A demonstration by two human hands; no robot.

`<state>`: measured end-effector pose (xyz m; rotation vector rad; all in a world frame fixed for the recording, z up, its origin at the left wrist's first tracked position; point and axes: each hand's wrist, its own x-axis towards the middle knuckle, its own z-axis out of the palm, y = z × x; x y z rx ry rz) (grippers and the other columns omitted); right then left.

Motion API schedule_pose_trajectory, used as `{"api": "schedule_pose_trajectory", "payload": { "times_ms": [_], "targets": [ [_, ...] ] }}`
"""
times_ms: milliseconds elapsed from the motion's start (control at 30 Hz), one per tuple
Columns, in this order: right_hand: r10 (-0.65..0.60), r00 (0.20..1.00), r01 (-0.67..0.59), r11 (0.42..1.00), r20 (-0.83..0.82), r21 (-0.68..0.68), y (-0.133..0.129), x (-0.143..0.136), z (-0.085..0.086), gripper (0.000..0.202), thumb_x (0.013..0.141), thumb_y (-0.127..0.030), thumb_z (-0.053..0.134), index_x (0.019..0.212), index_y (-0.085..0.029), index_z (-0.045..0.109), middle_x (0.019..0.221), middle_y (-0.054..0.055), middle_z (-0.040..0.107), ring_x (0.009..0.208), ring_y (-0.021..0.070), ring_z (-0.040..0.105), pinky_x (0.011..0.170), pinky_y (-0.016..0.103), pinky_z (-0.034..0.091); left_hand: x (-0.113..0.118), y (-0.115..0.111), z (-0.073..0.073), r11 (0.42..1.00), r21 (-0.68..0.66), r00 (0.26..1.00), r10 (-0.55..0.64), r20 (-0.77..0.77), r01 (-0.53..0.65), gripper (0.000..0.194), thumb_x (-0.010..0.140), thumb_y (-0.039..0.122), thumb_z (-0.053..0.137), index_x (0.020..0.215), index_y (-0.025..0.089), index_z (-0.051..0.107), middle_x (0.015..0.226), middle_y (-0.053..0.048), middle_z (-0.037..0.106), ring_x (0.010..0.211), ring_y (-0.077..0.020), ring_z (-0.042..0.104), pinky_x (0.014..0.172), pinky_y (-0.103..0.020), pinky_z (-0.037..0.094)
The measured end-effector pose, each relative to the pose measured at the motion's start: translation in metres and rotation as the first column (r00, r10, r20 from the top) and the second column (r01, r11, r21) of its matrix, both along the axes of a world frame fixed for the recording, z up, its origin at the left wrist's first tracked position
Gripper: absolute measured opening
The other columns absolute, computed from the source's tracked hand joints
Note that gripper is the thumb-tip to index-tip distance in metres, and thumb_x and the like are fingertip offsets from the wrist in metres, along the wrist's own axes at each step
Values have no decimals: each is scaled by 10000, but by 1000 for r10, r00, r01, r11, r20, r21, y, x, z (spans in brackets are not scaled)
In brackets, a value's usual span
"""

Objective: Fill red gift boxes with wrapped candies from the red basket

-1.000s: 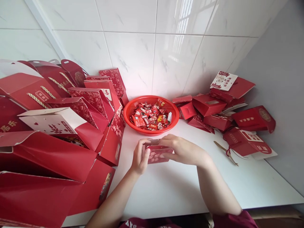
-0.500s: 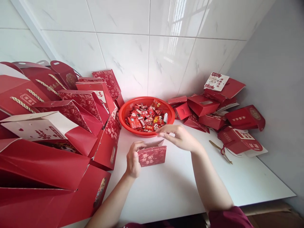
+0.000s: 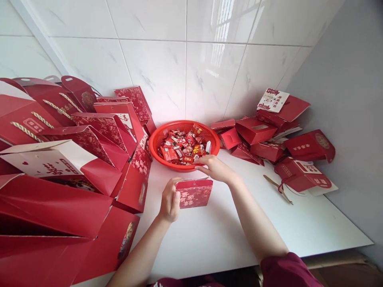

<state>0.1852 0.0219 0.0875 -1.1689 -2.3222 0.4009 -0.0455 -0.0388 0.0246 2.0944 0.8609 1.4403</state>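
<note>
My left hand [image 3: 170,202] is wrapped round the left side of a small red gift box [image 3: 196,194] with pale lettering. The box stands upright on the white table, its top open towards the basket. Over the near right rim of a red plastic basket [image 3: 158,157] reaches my right hand [image 3: 214,166], thumb and fingers apart, nothing visible between them. Its fingertips are beside the wrapped candies [image 3: 182,148] heaped in the basket; whether they touch any is hard to see. The inside of the box is mostly hidden.
Many red gift boxes and bags [image 3: 98,123] crowd the left side, some with rope handles. More red boxes [image 3: 255,129] lie piled at the back right. A flat tan strip [image 3: 278,189] with a red cord lies near them. A tiled wall [image 3: 152,79] closes off the back.
My right hand has moved left and slightly forward, from above the gift box's right side to the basket's near rim. The gift box has shifted and turned slightly in my left hand.
</note>
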Motion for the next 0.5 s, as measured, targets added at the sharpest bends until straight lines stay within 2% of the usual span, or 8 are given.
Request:
{"api": "schedule_pose_trajectory", "payload": {
  "times_ms": [167, 267, 400, 500],
  "targets": [
    [2, 1000, -1, 1000, 26, -17, -3, -1, 4, 243, 997, -338, 486, 1024, -198, 682, 967, 53, 712, 889, 195, 621, 790, 290, 419, 0, -1, -1, 1000, 11, 1000, 4, -26, -4, 400, 1011, 351, 260, 1226, 181, 552, 1184, -134, 587, 1109, -246, 578, 922, -399, 472],
    [13, 1000, -12, 997, 14, -81, -7, -1, 10, 328, 1019, -388, 419, 889, -198, 654, 828, 20, 663, 763, 158, 580, 716, 268, 394, -1, -2, 3, 999, 39, 1000, 7, -17, -6, 430, 1008, 394, 256, 1199, 172, 571, 1159, -138, 602, 1091, -254, 584, 900, -401, 471],
    [-33, 999, 32, 973, 2, -228, -14, 3, 19, 456, 1018, -493, 360, 734, -195, 557, 656, -26, 532, 612, 119, 472, 612, 247, 340, -5, -7, 23, 1000, -2, 997, 13, 76, -12, 570, 1017, 427, 178, 926, 161, 673, 1010, -130, 660, 1000, -254, 614, 824, -393, 467],
    [-51, 998, 55, 956, 24, -288, -20, 6, 24, 451, 1008, -514, 370, 747, -196, 555, 635, -36, 501, 603, 111, 453, 594, 239, 315, -10, -12, 45, 989, -145, 996, 40, 77, -28, 491, 1015, 339, 311, 712, 169, 657, 884, -88, 687, 903, -213, 639, 797, -350, 471]
  ]
}}
